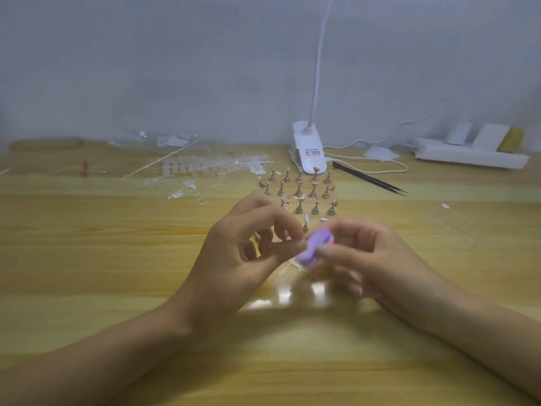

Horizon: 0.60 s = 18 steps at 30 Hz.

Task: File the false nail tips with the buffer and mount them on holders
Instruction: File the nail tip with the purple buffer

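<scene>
One nail tip (blurry) sits pinched in the left hand; the right hand grips the slanted buffer just right of it.

A white clip lamp sits at the far edge of a wooden table, close to the wall. Its thin white neck rises from the base and runs out of the top of the view. Behind the lamp, a plain pale grey wall fills the upper half. Right of the lamp, a pale cable loops over the table, and a white power strip lies by the wall. In front of the lamp, the yellowish tabletop shows long grain lines and a bright patch of glare.
</scene>
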Available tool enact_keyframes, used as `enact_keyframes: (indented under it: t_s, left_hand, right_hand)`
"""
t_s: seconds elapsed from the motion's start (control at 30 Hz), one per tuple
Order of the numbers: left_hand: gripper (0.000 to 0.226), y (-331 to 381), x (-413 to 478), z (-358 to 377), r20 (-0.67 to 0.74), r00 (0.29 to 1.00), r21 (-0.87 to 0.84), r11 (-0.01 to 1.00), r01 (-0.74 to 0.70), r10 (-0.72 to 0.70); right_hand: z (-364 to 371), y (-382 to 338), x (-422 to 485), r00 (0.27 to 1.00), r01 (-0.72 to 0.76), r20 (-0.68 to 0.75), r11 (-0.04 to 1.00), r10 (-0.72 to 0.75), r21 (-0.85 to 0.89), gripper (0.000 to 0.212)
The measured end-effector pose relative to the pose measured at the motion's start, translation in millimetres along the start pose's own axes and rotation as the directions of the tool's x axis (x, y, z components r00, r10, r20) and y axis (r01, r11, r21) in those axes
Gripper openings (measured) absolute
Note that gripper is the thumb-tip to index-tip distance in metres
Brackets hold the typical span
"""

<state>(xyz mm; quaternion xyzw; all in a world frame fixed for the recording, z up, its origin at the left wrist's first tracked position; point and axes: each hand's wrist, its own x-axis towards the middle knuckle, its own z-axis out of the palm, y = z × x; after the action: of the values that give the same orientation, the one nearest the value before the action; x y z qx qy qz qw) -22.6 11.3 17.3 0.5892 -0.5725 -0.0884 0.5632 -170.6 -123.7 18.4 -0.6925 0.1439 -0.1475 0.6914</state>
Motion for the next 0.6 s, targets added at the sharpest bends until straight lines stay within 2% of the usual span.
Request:
enact_keyframes:
  t_s: [0.07,0.17,0.27,0.37,0.5,0.6]
  left_hand:
    - [0.007,-0.6,0.2,0.4,0.005,1.000,0.012,1.000,-0.010,0.010]
    - [0.008,-1.9,0.5,-0.7,-0.008,1.000,-0.017,1.000,0.005,-0.006]
    - [0.009,-1.0,0.3,-0.2,0.012,1.000,0.000,1.000,-0.008,0.008]
    - [0.007,-1.5,1.2,-0.7,-0.006,1.000,-0.018,1.000,0.016,-0.016]
    - [0.007,-0.6,0.4,1.0,0.008,1.000,0.014,1.000,-0.010,0.010]
    - [0.008,-0.8,0.5,0.2,-0.014,1.000,-0.013,1.000,0.011,-0.011]
  right_hand:
    - [0.2,1.1,-0.4,0.998,0.009,0.057,0.999,-0.007,-0.040,0.023]
    - [0.1,0.1,-0.4,1.000,0.010,-0.026,1.000,-0.009,0.023,0.022]
    - [1.0,-0.4,-0.8,0.998,0.012,0.065,0.999,-0.009,-0.037,0.018]
    - [0.8,0.3,0.4,0.999,0.019,-0.040,0.999,-0.018,0.026,0.022]
    - [1.8,0.4,0.2,0.999,0.026,0.046,0.998,-0.023,-0.058,0.021]
    - [0.3,-1.7,-0.5,0.999,0.012,-0.032,1.000,-0.012,0.010,0.018]
